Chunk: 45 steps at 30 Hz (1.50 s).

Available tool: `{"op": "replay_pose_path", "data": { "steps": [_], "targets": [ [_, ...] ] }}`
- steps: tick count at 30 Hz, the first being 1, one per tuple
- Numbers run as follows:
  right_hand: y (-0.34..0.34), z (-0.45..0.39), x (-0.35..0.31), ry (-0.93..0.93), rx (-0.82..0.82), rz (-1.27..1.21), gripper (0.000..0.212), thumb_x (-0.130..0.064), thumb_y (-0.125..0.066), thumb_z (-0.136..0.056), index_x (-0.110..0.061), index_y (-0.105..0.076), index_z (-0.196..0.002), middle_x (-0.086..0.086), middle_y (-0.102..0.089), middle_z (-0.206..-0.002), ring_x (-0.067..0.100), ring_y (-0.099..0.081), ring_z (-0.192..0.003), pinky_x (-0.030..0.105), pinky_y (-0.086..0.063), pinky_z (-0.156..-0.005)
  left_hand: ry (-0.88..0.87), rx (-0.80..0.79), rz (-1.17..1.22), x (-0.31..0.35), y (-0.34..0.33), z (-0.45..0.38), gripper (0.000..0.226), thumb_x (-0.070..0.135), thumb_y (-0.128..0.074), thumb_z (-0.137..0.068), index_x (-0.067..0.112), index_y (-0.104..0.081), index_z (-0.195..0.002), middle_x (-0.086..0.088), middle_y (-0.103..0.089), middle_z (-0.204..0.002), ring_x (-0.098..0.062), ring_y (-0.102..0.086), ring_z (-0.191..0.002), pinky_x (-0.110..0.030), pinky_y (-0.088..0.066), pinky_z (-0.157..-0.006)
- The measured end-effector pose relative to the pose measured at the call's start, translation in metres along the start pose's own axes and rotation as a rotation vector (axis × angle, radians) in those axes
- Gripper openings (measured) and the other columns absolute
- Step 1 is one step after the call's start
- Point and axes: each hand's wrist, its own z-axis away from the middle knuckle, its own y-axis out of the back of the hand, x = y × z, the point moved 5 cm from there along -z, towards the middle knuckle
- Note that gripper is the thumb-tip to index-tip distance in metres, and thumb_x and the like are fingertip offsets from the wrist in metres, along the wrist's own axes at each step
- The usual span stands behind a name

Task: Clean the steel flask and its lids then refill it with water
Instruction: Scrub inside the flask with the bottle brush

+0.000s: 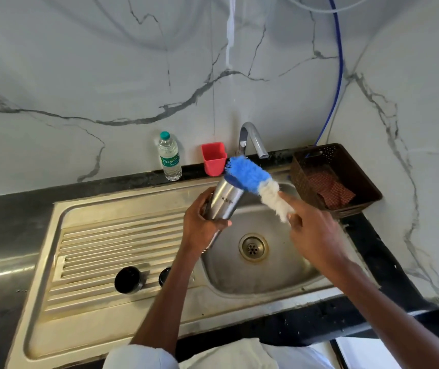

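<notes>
**Hands hold flask and brush over sink**

Left hand [202,222] grips the steel flask [225,199], tilted toward one o'clock. Right hand [311,230] holds the brush [258,185], its blue end at the flask's mouth. Two lids [128,279] lie at seven o'clock on the sink [106,302] drainboard.

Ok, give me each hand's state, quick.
Left hand: grips the cylindrical steel flask.
Right hand: holds the blue-and-white bottle brush, index finger extended.

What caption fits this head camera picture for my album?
Left hand holds the steel flask over the sink; right hand holds a blue-and-white bottle brush.
</notes>
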Motion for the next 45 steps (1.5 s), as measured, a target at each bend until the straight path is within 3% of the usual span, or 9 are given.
{"op": "replay_pose_path", "data": {
  "steps": [6, 11, 15, 22, 26, 31, 35, 39, 45],
  "targets": [
    [-0.057, -0.005, -0.011, -0.174, -0.124, -0.516, 0.056, -0.008, -0.06, -0.096, -0.044, -0.056, -0.138, -0.007, -0.064, -0.071, -0.001, -0.042, -0.038, 0.021, -0.034, -0.041, 0.231, -0.04, 0.687, 0.0, -0.024, 0.001, 0.073, 0.006, -0.082, -0.076, 0.015, -0.053, -0.142, -0.017, -0.064, -0.139, -0.039, -0.061, -0.127, -0.068, -0.046, -0.108],
    [-0.059, 0.032, 0.002, -0.14, -0.162, -0.295, 0.052, -0.014, -0.06, -0.097, -0.041, -0.055, -0.142, -0.012, -0.063, -0.079, -0.002, -0.052, -0.054, 0.021, -0.043, -0.056, 0.274, 0.16, 0.994, 0.001, -0.002, -0.012, 0.069, 0.019, -0.083, -0.073, 0.015, -0.054, -0.135, -0.01, -0.068, -0.12, -0.029, -0.064, -0.114, -0.046, -0.058, -0.094],
    [-0.062, 0.016, -0.037, -0.001, -0.102, -0.222, 0.055, -0.016, -0.055, -0.099, -0.042, -0.049, -0.147, 0.0, -0.072, -0.107, 0.027, -0.066, -0.094, 0.04, -0.054, -0.084, 0.232, 0.137, 0.998, 0.001, -0.013, -0.012, 0.08, 0.029, -0.086, -0.082, 0.01, -0.049, -0.151, -0.021, -0.056, -0.149, -0.039, -0.057, -0.135, -0.057, -0.049, -0.109],
    [-0.064, 0.034, -0.015, -0.107, -0.131, -0.1, 0.057, -0.021, -0.053, -0.1, -0.046, -0.038, -0.149, 0.008, -0.072, -0.118, 0.027, -0.069, -0.097, 0.038, -0.055, -0.082, 0.415, 0.386, 1.293, -0.015, 0.014, -0.018, 0.104, 0.026, -0.096, -0.061, 0.015, -0.045, -0.152, -0.02, -0.064, -0.141, -0.04, -0.062, -0.128, -0.068, -0.05, -0.101],
    [-0.067, 0.025, -0.053, 0.019, -0.08, -0.051, 0.066, -0.012, -0.055, -0.099, -0.036, -0.033, -0.156, 0.012, -0.072, -0.115, 0.027, -0.069, -0.095, 0.029, -0.045, -0.072, 0.546, 0.393, 1.366, -0.024, 0.012, -0.005, 0.067, 0.023, -0.085, -0.081, 0.012, -0.056, -0.14, -0.025, -0.069, -0.129, -0.048, -0.063, -0.121, -0.078, -0.042, -0.102],
    [-0.074, 0.058, -0.05, 0.159, -0.208, 0.188, 0.08, -0.018, -0.053, -0.1, -0.049, -0.006, -0.157, 0.001, -0.07, -0.115, 0.02, -0.07, -0.09, 0.036, -0.053, -0.074, 0.573, 0.439, 1.606, -0.024, 0.033, -0.012, 0.068, 0.03, -0.087, -0.08, 0.007, -0.058, -0.137, -0.025, -0.069, -0.129, -0.044, -0.064, -0.123, -0.068, -0.043, -0.109],
    [-0.076, 0.049, -0.043, 0.116, -0.172, 0.077, 0.072, -0.02, -0.055, -0.101, -0.045, -0.018, -0.158, 0.002, -0.073, -0.111, 0.016, -0.067, -0.088, 0.028, -0.046, -0.072, 0.595, 0.527, 1.618, -0.027, 0.039, -0.004, 0.079, 0.03, -0.091, -0.072, 0.005, -0.055, -0.138, -0.028, -0.067, -0.129, -0.048, -0.065, -0.12, -0.069, -0.045, -0.107],
    [-0.097, 0.03, -0.072, 0.154, -0.082, -0.012, 0.074, -0.017, -0.057, -0.098, -0.044, -0.021, -0.157, 0.006, -0.075, -0.106, 0.022, -0.072, -0.087, 0.042, -0.059, -0.077, 0.632, 0.551, 1.534, -0.023, 0.028, 0.005, 0.066, 0.035, -0.084, -0.084, 0.003, -0.055, -0.135, -0.027, -0.067, -0.129, -0.044, -0.066, -0.117, -0.067, -0.049, -0.102],
    [-0.064, -0.014, -0.061, 0.064, -0.114, 0.211, 0.066, -0.019, -0.05, -0.093, -0.05, -0.03, -0.148, 0.011, -0.071, -0.111, 0.039, -0.067, -0.1, 0.044, -0.052, -0.079, 0.478, 0.507, 1.301, -0.009, 0.04, 0.005, 0.079, 0.02, -0.091, -0.071, 0.013, -0.055, -0.141, -0.022, -0.071, -0.127, -0.043, -0.07, -0.113, -0.071, -0.053, -0.093]
  ]
}}
